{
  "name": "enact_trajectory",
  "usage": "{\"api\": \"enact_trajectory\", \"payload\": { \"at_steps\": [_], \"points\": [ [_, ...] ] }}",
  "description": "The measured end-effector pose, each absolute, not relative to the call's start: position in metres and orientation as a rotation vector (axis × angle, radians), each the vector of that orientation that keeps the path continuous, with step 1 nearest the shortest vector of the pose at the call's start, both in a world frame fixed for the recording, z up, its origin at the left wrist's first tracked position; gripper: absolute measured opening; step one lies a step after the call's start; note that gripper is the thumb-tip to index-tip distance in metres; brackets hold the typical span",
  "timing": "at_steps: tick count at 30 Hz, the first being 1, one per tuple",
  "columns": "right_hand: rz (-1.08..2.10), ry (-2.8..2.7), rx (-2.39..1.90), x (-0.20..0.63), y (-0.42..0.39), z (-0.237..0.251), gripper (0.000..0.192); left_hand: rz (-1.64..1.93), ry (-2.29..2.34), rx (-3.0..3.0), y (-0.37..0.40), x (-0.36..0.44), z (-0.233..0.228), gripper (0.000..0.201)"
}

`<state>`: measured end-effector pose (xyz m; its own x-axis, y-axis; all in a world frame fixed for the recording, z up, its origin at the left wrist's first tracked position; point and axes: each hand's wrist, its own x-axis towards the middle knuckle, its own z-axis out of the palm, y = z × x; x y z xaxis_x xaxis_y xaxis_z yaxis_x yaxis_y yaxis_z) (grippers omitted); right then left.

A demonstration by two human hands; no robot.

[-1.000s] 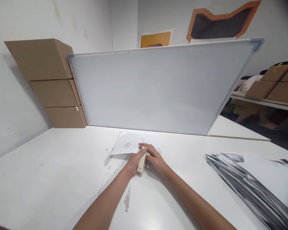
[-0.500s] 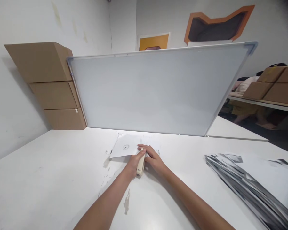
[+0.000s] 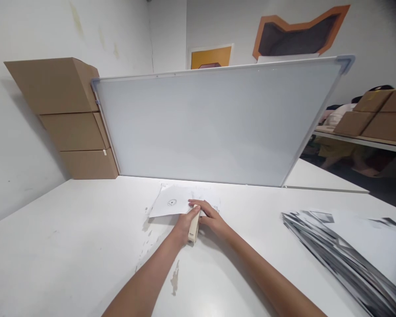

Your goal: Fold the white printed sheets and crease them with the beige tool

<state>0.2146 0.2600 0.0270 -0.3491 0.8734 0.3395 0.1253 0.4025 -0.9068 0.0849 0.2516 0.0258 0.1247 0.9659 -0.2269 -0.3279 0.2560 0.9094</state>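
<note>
A cream stapler [image 3: 193,229] points away from me on the white table, its far end at the near edge of the paper sheets [image 3: 161,205]. My left hand [image 3: 185,223] is wrapped around its left side, thumb pressing on top near the front. On the other side, my right hand [image 3: 211,215] grips the right part of the sheets, its fingers stretched over them and its thumb close to the stapler. The left part of the top sheet lifts off the table and shows a small round black mark. The stapler's jaw is hidden by my hands.
Behind the sheets a large whiteboard [image 3: 211,127] stands on the table [image 3: 86,246]. Stacked cardboard boxes [image 3: 82,132] stand at its left. A large pile of papers [image 3: 336,251] lies at the right. Further right, more boxes [image 3: 372,119] sit on a shelf.
The left part of the top sheet has shifted slightly left, and a dark mark at its left edge no longer shows. My hands and the stapler hold nearly the same place.
</note>
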Motion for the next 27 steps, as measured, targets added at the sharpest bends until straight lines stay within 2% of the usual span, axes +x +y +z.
{"api": "enact_trajectory", "payload": {
  "at_steps": [9, 14, 20, 27],
  "points": [
    [1.148, -1.719, -0.86, 0.217, 0.259, 0.025, 0.057, 1.089, 0.981, 0.862, 0.263, 0.083, 0.005, 0.049],
    [1.122, -1.756, -0.853, 0.215, 0.259, 0.026, 0.055, 1.108, 0.942, 0.863, 0.261, 0.083, 0.01, 0.048],
    [0.764, -1.969, -0.921, 0.222, 0.267, 0.029, 0.066, 1.193, 0.905, 0.956, 0.259, 0.085, 0.021, 0.049],
    [0.289, -1.825, -1.087, 0.203, 0.239, 0.027, 0.058, 1.152, 0.925, 1.097, 0.262, 0.086, 0.026, 0.045]
  ]
}}
